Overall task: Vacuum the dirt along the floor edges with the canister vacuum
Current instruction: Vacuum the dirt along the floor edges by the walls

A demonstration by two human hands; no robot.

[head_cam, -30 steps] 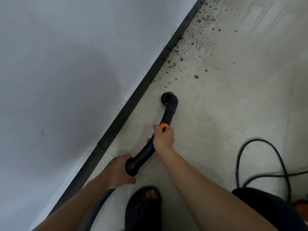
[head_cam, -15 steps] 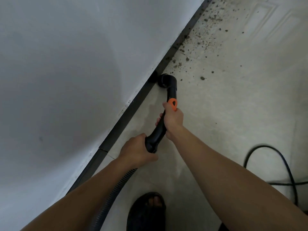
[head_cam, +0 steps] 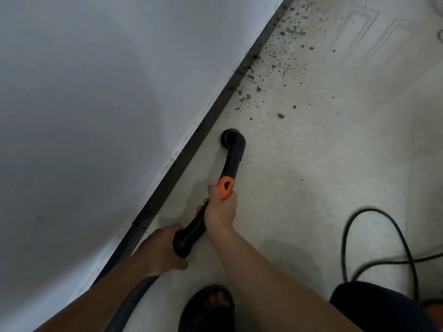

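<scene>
— Where's the nozzle?
— The round black nozzle (head_cam: 229,138) sits on the pale floor just beside the dark floor edge (head_cam: 218,109). Its curved wand (head_cam: 234,161) (orange collar (head_cam: 225,185)) slants back to a ribbed hose (head_cam: 130,301).
— And the dirt?
— The dirt (head_cam: 275,63) lies scattered ahead along the edge, apart from the nozzle.

The curved black plastic vacuum wand (head_cam: 233,161) is smooth with a dull sheen. The bright orange plastic tab (head_cam: 225,184) on its grip looks smooth and matt. Behind it trails a dark ribbed plastic hose (head_cam: 129,305), corrugated all along. The white painted wall (head_cam: 96,116) is matt and even, flecked with specks low down. Below it, the dark grey skirting strip (head_cam: 191,149) looks flat and dull. The pale mottled floor tile (head_cam: 311,188) is smooth and slightly glossy, faintly mirroring panel shapes farther off. The brown dirt crumbs (head_cam: 275,63) look gritty and dry. The thin black cable (head_cam: 405,245) seems smooth and rubbery, the black sandal (head_cam: 208,312) matt, and the dark cloth garment (head_cam: 374,307) soft and unshiny.
</scene>
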